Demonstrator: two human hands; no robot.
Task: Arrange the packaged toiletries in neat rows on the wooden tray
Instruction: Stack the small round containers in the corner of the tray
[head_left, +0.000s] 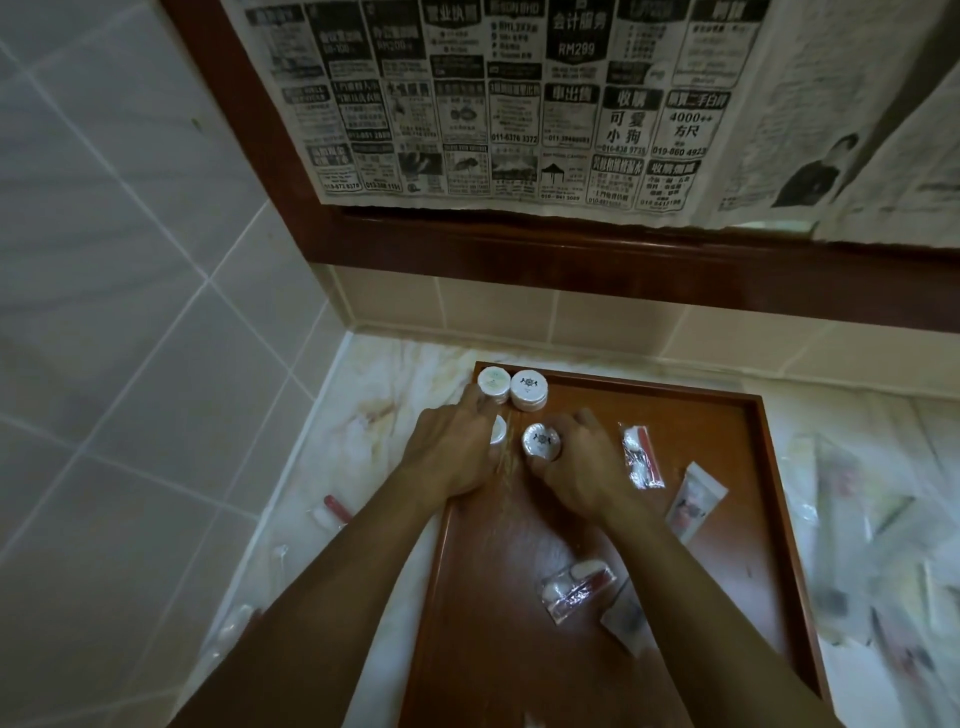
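Note:
A wooden tray (727, 519) lies on the marble counter. Two stacks of round white wrapped soaps, one (492, 383) and the other (529, 389), stand side by side at its far left corner. My left hand (452, 452) lies over a third round soap (498, 430), fingertips touching the far left stack. My right hand (582, 467) grips a fourth round soap (542, 440) just right of it. On the tray's right half lie plastic-wrapped packets with red parts, one (643, 457) far and one (576, 584) near, a white sachet (693, 501), and another white sachet (626, 621) partly under my right forearm.
Several more wrapped toiletries (883, 545) lie blurred on the counter right of the tray. A red-and-white packet (332, 512) lies on the counter left of it. A tiled wall rises on the left, and a newspaper-covered, wood-framed panel (519, 104) stands behind.

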